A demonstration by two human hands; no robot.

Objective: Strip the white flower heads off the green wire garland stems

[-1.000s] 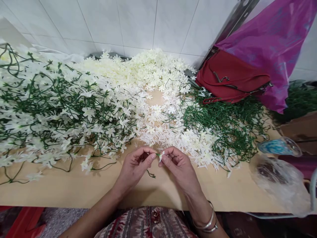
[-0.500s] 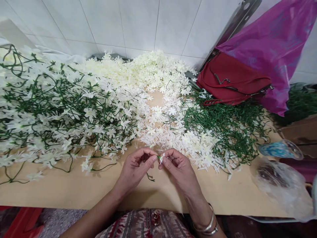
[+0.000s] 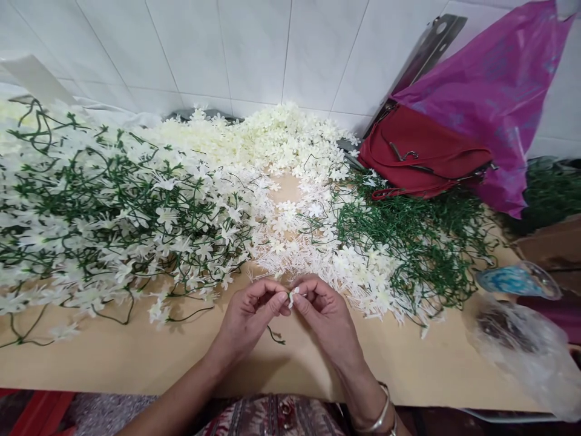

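Close to the table's front edge, my left hand (image 3: 252,316) pinches a thin green plastic stem (image 3: 275,336), whose free end dangles below the fingers. A small white artificial flower (image 3: 294,297) sits between the two hands, gripped by the thumb and forefinger of my right hand (image 3: 327,315). The fingertips of both hands nearly touch, and the join of stem and flower is hidden by them. Just beyond the hands lie many loose thin white pieces (image 3: 290,257) and loose white blossoms (image 3: 363,266).
Flowers on green stems (image 3: 113,212) form a big heap at left. Cream blossoms (image 3: 281,136) pile against the tiled wall (image 3: 254,54). At right are tangled green stems (image 3: 408,230), a red bag (image 3: 422,151), a purple plastic bag (image 3: 490,91), a plastic cup (image 3: 517,281) and a clear bag (image 3: 540,345).
The white flower has turned between my fingertips, and my right hand's fingers have closed in nearer to my left. The whole view has shifted slightly, with things appearing a little lower.
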